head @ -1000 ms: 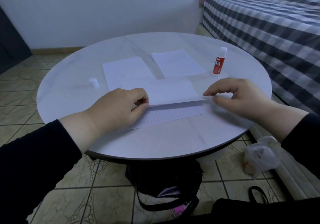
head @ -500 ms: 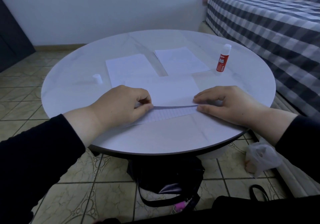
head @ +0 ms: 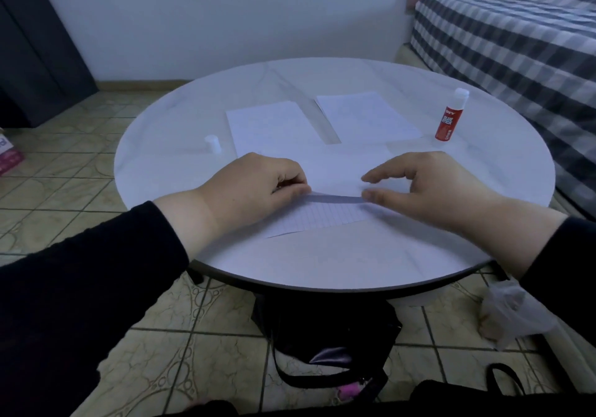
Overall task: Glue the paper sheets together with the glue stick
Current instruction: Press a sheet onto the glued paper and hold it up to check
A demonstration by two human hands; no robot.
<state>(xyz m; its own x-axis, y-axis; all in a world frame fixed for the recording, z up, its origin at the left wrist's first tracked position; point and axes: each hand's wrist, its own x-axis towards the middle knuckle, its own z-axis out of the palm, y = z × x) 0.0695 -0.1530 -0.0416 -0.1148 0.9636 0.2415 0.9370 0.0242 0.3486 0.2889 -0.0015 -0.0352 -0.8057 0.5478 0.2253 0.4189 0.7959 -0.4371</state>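
Since earlier, right hand lifts open while left hand pinches top sheet over lined sheet; pressing remains.

White wall, tiled floor, round table, checked bed
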